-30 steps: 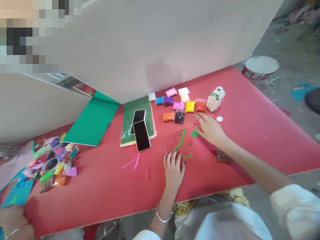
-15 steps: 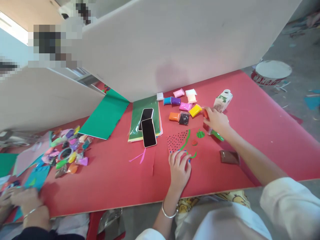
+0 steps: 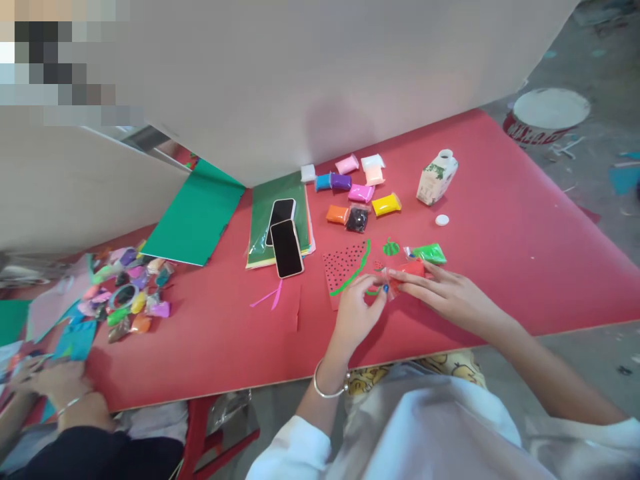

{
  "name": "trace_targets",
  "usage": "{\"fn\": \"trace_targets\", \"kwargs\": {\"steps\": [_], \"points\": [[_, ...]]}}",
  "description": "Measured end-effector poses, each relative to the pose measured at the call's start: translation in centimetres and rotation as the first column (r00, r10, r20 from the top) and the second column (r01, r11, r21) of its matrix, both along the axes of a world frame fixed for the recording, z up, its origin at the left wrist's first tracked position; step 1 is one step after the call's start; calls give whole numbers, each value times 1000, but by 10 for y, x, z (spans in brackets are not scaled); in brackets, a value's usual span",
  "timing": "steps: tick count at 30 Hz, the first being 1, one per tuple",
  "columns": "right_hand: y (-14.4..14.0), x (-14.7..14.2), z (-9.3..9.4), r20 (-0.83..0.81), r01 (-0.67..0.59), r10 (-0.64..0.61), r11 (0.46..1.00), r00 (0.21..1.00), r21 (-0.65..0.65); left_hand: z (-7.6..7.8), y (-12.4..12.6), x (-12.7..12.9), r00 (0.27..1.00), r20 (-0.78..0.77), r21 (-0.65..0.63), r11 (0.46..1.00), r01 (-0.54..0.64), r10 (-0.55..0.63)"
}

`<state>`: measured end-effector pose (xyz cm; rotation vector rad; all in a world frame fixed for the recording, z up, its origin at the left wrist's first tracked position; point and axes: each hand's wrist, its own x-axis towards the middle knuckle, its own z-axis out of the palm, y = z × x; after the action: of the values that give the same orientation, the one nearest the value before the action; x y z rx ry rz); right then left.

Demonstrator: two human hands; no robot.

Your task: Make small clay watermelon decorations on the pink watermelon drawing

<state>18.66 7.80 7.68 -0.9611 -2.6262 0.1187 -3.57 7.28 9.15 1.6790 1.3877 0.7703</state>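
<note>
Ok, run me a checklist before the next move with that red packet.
1. Red packet held by both hands: ok, left hand pinches its end, right hand steadies it.
2. Packet already open: cannot tell.
3. Green packet within reach: ok, just behind the right hand.
4. Watermelon slice shape out from under the hands: ok, it lies beside the left hand.
5. Phones away from the work: ok.
6. White bottle capped: not ok, cap lies on the table.

Bright even daylight, soft shadows under hands, wide-angle bending at edges, perhaps slight motion blur
</note>
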Motion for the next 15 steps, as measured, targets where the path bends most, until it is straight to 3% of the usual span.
{"fn": "trace_targets", "kwargs": {"steps": [4,7,8,10,11,12,15], "points": [[-21,-5,-7,-137,-7,8,1000,991,11,-6,-19,-1,999,-42,-44,999,9,-10],[-44,-19,-14,-440,223,-165,971,883,83,-7,-35,-6,998,-46,-57,998,-35,32],[-53,-24,-16,-532,284,-218,958,818,44,-6,-41,-8,997,-55,-58,997,-49,46],[-67,-36,-20,-545,218,-283,959,789,-182,-4,-54,-9,996,-65,-66,996,-61,57],[-72,-41,-22,-508,135,-303,931,806,-340,-3,-60,-9,997,-58,-79,995,-60,56],[-75,-45,-23,-475,51,-321,867,819,-496,-2,-65,-8,998,-40,-99,994,-56,52],[-77,-52,-26,-410,-108,-383,609,828,-786,-4,-75,-5,997,61,-196,980,-27,40]]}}
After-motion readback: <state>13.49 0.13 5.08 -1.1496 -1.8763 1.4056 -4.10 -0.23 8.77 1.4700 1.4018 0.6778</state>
